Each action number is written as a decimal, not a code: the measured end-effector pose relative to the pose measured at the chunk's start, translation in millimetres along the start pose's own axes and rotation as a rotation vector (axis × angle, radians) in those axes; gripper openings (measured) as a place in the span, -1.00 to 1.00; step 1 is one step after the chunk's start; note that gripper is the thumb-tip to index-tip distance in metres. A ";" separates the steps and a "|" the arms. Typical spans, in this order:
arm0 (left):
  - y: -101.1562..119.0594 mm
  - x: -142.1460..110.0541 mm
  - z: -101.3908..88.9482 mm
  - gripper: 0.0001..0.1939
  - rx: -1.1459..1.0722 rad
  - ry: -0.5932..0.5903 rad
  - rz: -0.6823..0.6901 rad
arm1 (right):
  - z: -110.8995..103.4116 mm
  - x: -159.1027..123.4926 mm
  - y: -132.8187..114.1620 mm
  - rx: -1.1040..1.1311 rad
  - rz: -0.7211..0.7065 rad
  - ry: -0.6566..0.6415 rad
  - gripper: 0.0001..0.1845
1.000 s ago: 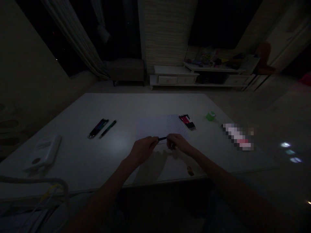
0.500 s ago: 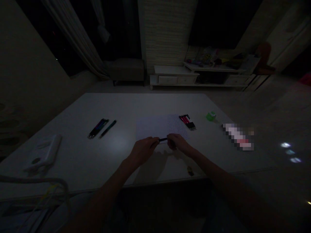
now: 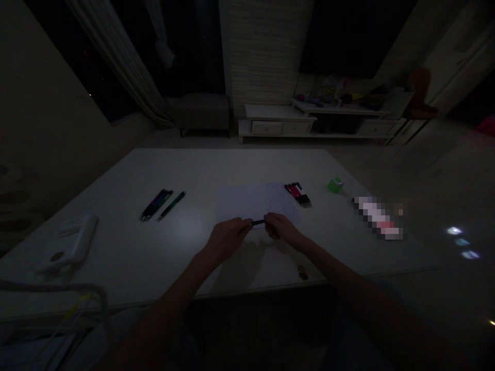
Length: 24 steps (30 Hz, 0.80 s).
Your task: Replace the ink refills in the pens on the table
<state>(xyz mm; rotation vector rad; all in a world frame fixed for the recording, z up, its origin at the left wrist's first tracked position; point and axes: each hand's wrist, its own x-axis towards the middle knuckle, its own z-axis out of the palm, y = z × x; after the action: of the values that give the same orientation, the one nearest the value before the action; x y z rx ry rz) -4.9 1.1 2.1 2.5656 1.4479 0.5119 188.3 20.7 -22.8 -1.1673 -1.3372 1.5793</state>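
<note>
Over the near edge of the paper point(image 3: 242, 201) on the white counter point(image 3: 232, 162), one dark pen point(image 3: 258, 222) lay between two hands, the left hand point(image 3: 228, 238) pinching one end and the right hand point(image 3: 284, 230) closed on the other. Beyond the counter stood one low white cabinet point(image 3: 266, 111); two drawers point(image 3: 266, 127) showed side by side in its left part, both closed, so what they held could not be seen. A jumble of small things lay on its raised top, too dim to count. One small green object point(image 3: 334, 186) with a pale top sat near the counter's right side; whether it was a container could not be told.

To the left lay a cluster of dark pens point(image 3: 157, 204), too close together for a sure count, with one green-and-black pen point(image 3: 171, 206) just beside it. Red and black pens point(image 3: 297, 195), several but not clearly countable, lay at the right edge of the paper, next to its lines of handwriting. One white box-like thing point(image 3: 71, 242) was far left, and one small yellowish item point(image 3: 302, 272) was by the near edge.
</note>
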 end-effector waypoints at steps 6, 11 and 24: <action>-3.4 -0.9 3.1 -0.68 0.031 0.004 0.017 | 4.1 -2.2 -0.9 -0.060 -0.018 0.040 -0.59; -3.1 -1.7 3.6 -0.69 0.051 -0.009 0.009 | 8.7 -0.7 1.5 0.026 0.089 0.087 -0.56; 8.4 0.5 11.9 -0.75 -0.084 0.008 -0.031 | 29.1 -6.0 4.1 0.124 0.156 0.156 -0.46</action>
<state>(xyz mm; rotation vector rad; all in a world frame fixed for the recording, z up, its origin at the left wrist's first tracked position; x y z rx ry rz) 6.4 -2.4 -6.3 2.4752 1.4353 0.5663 162.5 5.5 -24.7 -1.3147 -1.0543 1.6197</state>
